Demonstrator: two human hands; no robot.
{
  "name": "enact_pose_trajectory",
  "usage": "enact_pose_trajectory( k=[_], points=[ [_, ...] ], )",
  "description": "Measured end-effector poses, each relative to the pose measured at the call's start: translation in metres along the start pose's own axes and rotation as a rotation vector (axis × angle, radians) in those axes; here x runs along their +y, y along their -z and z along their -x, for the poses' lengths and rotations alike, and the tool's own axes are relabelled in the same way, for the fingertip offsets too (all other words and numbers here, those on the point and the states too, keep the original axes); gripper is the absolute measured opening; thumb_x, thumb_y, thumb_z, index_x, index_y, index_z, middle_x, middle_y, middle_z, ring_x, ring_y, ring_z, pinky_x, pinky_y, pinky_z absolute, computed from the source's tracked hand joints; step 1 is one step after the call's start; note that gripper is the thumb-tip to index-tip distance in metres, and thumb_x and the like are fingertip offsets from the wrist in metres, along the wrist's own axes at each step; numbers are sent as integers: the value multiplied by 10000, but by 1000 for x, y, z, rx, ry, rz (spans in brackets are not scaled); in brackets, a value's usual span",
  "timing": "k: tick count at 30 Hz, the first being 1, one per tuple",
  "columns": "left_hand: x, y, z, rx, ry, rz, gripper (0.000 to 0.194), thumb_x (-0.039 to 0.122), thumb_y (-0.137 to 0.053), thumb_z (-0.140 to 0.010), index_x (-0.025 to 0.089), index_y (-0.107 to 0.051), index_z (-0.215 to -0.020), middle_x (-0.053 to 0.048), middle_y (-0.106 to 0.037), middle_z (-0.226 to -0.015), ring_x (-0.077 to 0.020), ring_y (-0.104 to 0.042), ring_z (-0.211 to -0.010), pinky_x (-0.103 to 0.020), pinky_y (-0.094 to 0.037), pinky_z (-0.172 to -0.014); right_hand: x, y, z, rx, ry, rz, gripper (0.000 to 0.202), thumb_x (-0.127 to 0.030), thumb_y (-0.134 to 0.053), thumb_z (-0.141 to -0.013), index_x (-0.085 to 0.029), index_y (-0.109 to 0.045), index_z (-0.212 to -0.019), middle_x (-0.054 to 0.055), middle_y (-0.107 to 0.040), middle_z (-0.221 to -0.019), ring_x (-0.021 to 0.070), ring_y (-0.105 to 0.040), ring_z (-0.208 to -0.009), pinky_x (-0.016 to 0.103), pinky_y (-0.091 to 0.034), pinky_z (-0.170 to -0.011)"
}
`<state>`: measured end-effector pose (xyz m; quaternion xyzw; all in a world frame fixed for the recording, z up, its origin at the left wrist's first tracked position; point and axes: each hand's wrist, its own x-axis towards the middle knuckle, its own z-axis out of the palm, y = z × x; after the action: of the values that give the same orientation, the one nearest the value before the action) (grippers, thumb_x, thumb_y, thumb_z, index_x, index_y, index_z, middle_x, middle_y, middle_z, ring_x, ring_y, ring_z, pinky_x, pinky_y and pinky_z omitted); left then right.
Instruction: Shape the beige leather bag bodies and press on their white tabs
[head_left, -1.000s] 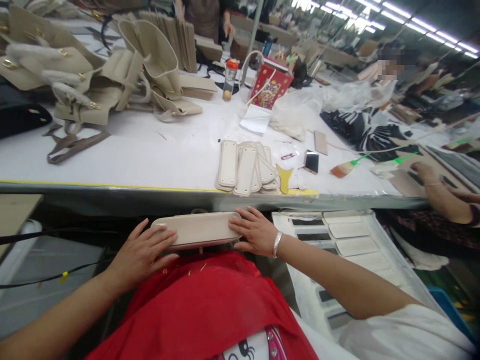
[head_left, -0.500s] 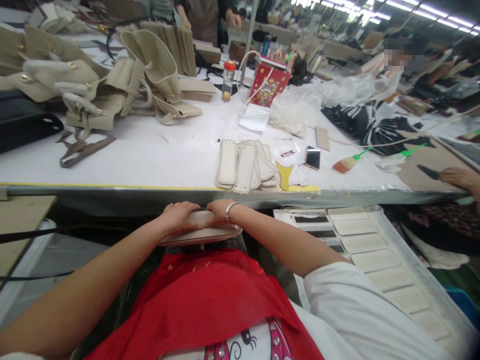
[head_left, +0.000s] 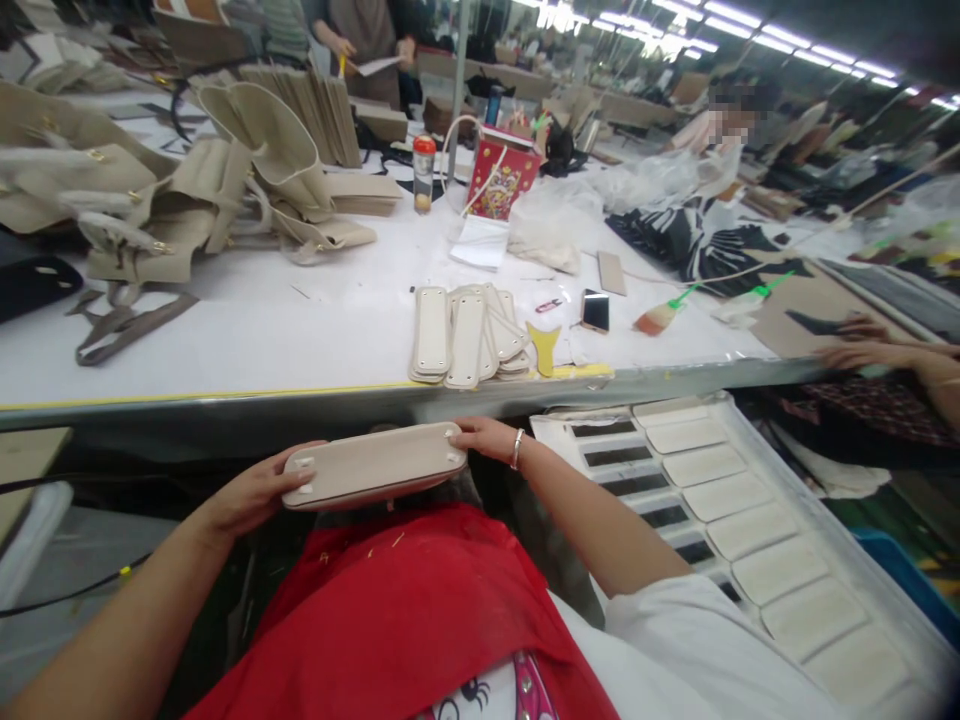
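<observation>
Over my lap I see a long beige bag base [head_left: 379, 463] with rounded ends, a dark line along its lower edge and small white patches near its corners. My left hand [head_left: 264, 488] grips its left end, thumb on top by the white patches. At the right end, my right hand [head_left: 486, 438] holds on with fingertips near another pair of patches. What lies beneath the base is mostly hidden. Just beyond, on the table edge, lies a pile of beige strips [head_left: 466, 338] with holes at their corners, beside a yellow Y-shaped piece [head_left: 544, 348].
A tray [head_left: 541, 440] of beige panels stands below the table at right. Beige bags [head_left: 259, 150], a bottle [head_left: 423, 180], a red paper bag [head_left: 501, 175], a phone [head_left: 595, 311] and a glue bottle [head_left: 660, 316] occupy the table [head_left: 247, 330]. A co-worker's hands [head_left: 870, 345] are at right.
My hands have moved apart from the middle of the bag base to its two ends. Its top face and white corner patches now show. The view has shifted slightly.
</observation>
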<state>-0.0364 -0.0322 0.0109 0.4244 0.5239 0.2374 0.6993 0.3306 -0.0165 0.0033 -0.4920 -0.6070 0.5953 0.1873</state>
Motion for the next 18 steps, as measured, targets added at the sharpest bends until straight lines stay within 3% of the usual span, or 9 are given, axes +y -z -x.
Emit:
enact_pose_trajectory(
  k=[3, 7, 9, 11, 14, 18],
  points=[
    [-9, -10, 2, 114, -31, 77, 709, 388, -781, -581, 180, -530, -1211, -77, -638, -1137, -213, -621, -962, -229, -521, -756, 4, -25, 3, 165, 40, -52, 346, -319, -542, -790, -154, -601, -1088, 37, -643, -1012, 176, -557, -953, 313, -416, -889],
    [-5, -3, 3, 173, -95, -115, 745, 444, -758, -586, 135, -515, -1219, -108, -641, -1117, -235, -621, -968, -283, -519, -801, -3, -36, 11, 391, -21, 2, 384, -259, -583, -737, -179, -578, -1112, 55, -611, -1082, 207, -526, -1004, 359, -356, -957],
    [4, 1, 6, 208, -143, -335, 751, 485, -717, -604, 128, -506, -1230, -129, -619, -1158, -271, -585, -1053, -345, -486, -888, -3, -31, 18, 365, -14, -55, 450, -239, -638, -679, -187, -566, -1121, 60, -605, -1110, 211, -527, -1012, 361, -370, -941],
    [15, -6, 10, 290, -240, -614, 747, 517, -654, -633, 141, -486, -1256, -140, -558, -1250, -300, -513, -1158, -408, -414, -979, 6, -28, 24, 281, -25, -279, 506, -300, -665, -669, -216, -539, -1152, 54, -588, -1162, 205, -533, -1022, 353, -407, -882],
    [27, -47, 9, 368, -447, -1010, 754, 535, -557, -691, 144, -415, -1320, -146, -434, -1376, -298, -400, -1264, -446, -296, -1062, 28, -37, 23, 217, -163, -698, 490, -534, -565, -744, -230, -542, -1128, 53, -575, -1182, 191, -537, -1004, 330, -427, -791],
    [31, -124, -8, 163, -542, -1371, 905, 518, -636, -633, 161, -297, -1392, -162, -309, -1457, -327, -295, -1320, -550, -159, -1081, 48, -66, 2, 138, -318, -892, 590, -678, -421, -761, -144, -592, -944, 73, -638, -858, 186, -563, -777, 304, -432, -660]
  ],
)
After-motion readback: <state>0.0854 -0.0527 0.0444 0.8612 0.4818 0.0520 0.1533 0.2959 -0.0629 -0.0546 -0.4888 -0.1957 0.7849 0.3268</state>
